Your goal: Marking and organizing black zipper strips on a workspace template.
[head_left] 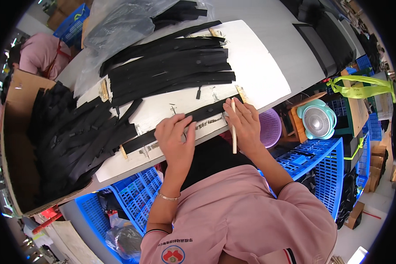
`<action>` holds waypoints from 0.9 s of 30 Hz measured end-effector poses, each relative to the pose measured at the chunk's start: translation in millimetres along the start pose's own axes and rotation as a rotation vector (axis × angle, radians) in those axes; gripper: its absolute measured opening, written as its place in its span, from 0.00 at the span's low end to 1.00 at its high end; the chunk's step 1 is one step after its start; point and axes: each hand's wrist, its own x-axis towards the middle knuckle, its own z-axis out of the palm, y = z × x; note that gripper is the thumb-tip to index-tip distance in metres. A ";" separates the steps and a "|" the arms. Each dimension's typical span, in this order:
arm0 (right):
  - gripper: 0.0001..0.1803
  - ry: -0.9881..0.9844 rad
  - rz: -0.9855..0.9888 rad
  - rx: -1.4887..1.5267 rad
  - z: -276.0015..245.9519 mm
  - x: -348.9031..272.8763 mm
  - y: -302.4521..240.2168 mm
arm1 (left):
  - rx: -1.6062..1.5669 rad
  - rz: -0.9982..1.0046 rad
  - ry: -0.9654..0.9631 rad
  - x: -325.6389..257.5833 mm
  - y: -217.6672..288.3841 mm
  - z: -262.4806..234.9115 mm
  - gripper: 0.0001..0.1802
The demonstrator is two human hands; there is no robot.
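Observation:
A long black zipper strip (207,111) lies across the near part of a white board (268,75), which has pencil-like marks and small wooden pieces on it. My left hand (176,136) rests over the strip's middle, fingers spread and fingertips on its edge. Toward the strip's right end, my right hand (245,125) is closed around a thin, pale stick-like pen (234,132), its fingertips touching the strip. Beyond them, several more black zipper strips (171,66) lie side by side on the board, one with a pull tab (199,93) hanging off.
At the left stands a cardboard box (20,101) heaped with black zipper strips (70,136). Clear plastic bags (119,31) lie at the back. Blue crates (317,171), a purple basket (269,127) and a turquoise fan (319,119) stand beside the table. Another person (44,53) is at far left.

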 end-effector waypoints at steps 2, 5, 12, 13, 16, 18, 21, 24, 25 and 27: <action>0.24 -0.004 0.006 0.009 -1.2 -0.1 -0.5 | -0.067 0.060 -0.012 10.9 14.4 19.3 0.07; 0.24 -0.009 0.010 0.045 -3.8 2.2 2.7 | -0.156 0.081 -0.094 17.4 20.8 43.1 0.07; 0.15 0.084 0.154 0.441 -17.6 38.1 16.5 | -0.117 0.055 -0.109 14.8 21.8 55.0 0.07; 0.15 0.083 0.154 0.443 -14.6 41.8 18.2 | -0.119 0.057 -0.107 15.0 22.2 55.1 0.07; 0.07 -0.068 0.416 0.816 -5.3 52.4 23.8 | -0.118 0.060 -0.104 15.3 22.4 55.1 0.07; 0.08 -0.112 0.450 0.850 6.6 50.9 26.6 | -0.114 0.059 -0.104 15.3 22.5 55.2 0.07; 0.10 -0.158 0.475 0.880 14.2 47.2 29.9 | -0.118 0.054 -0.108 15.1 22.6 55.4 0.07; 0.11 -0.174 0.444 0.867 14.0 47.6 30.3 | -0.121 0.054 -0.106 14.6 21.9 55.5 0.07; 0.12 -0.184 0.421 0.856 14.1 47.8 30.5 | -0.118 0.053 -0.103 14.4 21.5 55.7 0.07; 0.12 -0.191 0.391 0.828 14.7 47.1 31.4 | -0.117 0.051 -0.101 14.2 21.4 56.1 0.07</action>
